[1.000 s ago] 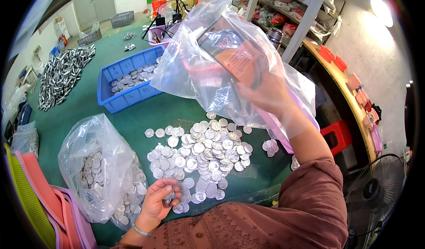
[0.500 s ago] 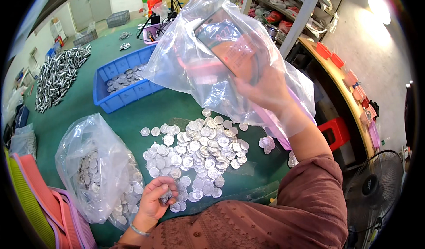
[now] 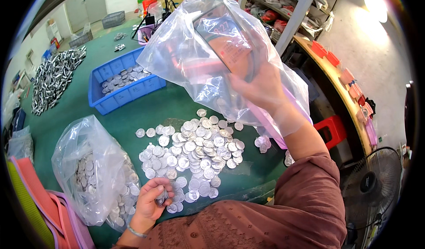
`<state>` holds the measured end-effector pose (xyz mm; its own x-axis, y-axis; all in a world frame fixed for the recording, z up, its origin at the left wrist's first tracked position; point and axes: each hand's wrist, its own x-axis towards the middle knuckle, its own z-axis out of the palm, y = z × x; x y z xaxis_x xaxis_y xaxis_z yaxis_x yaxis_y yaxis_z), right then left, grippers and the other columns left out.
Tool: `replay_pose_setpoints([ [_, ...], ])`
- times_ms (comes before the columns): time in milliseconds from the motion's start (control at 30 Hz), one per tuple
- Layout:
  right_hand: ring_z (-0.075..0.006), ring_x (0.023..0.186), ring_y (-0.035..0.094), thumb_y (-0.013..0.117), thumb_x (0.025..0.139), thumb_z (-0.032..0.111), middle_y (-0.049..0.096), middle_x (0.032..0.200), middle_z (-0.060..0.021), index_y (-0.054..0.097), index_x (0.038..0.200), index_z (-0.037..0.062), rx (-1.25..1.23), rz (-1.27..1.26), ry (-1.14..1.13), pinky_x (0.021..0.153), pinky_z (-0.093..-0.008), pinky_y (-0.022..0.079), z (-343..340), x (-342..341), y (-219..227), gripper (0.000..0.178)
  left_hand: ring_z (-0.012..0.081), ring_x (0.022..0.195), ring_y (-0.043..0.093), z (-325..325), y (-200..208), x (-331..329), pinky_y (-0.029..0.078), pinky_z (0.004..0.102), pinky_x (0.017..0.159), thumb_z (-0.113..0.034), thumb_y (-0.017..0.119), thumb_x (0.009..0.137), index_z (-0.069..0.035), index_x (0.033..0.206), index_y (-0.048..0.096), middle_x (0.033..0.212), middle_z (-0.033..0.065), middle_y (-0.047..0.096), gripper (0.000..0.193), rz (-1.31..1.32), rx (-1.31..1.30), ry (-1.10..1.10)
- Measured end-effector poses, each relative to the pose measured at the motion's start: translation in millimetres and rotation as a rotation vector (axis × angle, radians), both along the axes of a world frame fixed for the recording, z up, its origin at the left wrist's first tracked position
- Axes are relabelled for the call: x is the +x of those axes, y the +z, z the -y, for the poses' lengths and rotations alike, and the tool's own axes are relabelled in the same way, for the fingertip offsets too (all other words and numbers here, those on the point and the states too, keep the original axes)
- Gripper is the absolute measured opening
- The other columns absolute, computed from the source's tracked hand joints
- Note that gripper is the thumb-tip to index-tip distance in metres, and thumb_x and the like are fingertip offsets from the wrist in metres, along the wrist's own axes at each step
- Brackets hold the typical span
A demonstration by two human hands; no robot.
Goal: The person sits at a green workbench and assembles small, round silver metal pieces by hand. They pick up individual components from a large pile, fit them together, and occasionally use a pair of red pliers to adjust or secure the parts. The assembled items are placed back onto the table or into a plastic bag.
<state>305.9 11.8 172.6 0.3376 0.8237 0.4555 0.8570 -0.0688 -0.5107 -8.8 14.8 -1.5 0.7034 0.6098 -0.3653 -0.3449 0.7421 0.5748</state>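
Note:
My right hand [image 3: 263, 87] is raised at the upper middle, its fingers closed on the lower part of a phone [image 3: 226, 45] with a lit screen. Clear plastic bag film [image 3: 159, 52] surrounds the phone and hand. Down at the lower left, my left hand [image 3: 149, 204] is curled around several round silvery medals [image 3: 162, 197]. Beside it on the green table lies a loose heap of such medals [image 3: 199, 145], many with a small loop at the rim. Left of that hand, a clear plastic bag [image 3: 108, 200] holds more of them.
A blue bin [image 3: 128, 101] with medals stands behind the heap. Many small metal parts [image 3: 55, 78] are piled at the far left. Pink and green fabric [image 3: 37, 182] hangs at the near left. A red stool [image 3: 332, 132] and a black fan [image 3: 369, 182] stand at the right.
The view has shifted slightly, so the table's contents sit a little further left. Both hands keep their holds, on the phone and on the medals.

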Motion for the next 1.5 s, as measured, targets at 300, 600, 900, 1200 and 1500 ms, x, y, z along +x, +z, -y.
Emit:
replay_pose_setpoints([
  [300,-0.0276,0.090,0.056,0.057,0.071,0.034,0.060,0.094,-0.0137,0.054,0.104,0.0065,-0.051,-0.099,-0.010,0.079,-0.0340,0.041,0.3,-2.8,4.1,0.043,0.0186,0.071,0.053,-0.1,0.5,0.0,0.041,0.0268,0.052,-0.007,0.050,0.079,-0.003,0.094,0.054,0.080,0.0082,0.054,0.016,-0.002,0.012,0.000],
  [600,-0.0250,0.091,0.056,0.057,0.071,0.034,0.060,0.095,-0.0120,0.055,0.102,0.0065,-0.101,-0.132,-0.039,0.079,-0.0329,0.042,0.3,-6.6,8.8,0.041,0.0186,0.071,0.052,0.3,1.6,0.0,0.040,0.0265,0.052,-0.007,0.051,0.079,-0.003,0.094,0.054,0.080,0.0081,0.054,0.016,-0.008,0.010,0.003],
  [900,-0.0293,0.077,0.060,0.067,0.060,0.030,0.061,0.082,-0.0189,0.037,0.115,0.0001,0.030,0.094,-0.076,0.069,-0.0351,0.046,-23.0,26.0,-9.2,0.070,0.0186,0.071,0.052,0.5,0.8,0.2,0.041,0.0267,0.052,-0.007,0.050,0.080,-0.003,0.094,0.054,0.080,0.0083,0.054,0.015,0.005,0.008,0.003],
  [1200,-0.0236,0.086,0.056,0.073,0.053,0.023,0.057,0.094,-0.0140,0.039,0.116,-0.0007,-0.036,0.131,0.000,0.076,-0.0331,0.044,-94.2,106.3,-33.3,0.075,0.0180,0.071,0.053,-0.7,2.9,0.8,0.041,0.0269,0.053,-0.007,0.049,0.080,-0.002,0.095,0.053,0.081,0.0086,0.054,0.016,0.016,0.004,-0.010],
  [1500,-0.0169,0.073,0.058,0.072,0.061,0.017,0.061,0.076,-0.0082,0.058,0.094,0.0021,-0.035,0.431,0.126,0.065,-0.0287,0.046,-214.3,200.1,-134.1,0.039,0.0175,0.073,0.052,-3.7,-3.1,-2.2,0.040,0.0266,0.053,-0.010,0.051,0.080,-0.002,0.097,0.053,0.083,0.0072,0.054,0.019,0.017,0.010,-0.021],
])
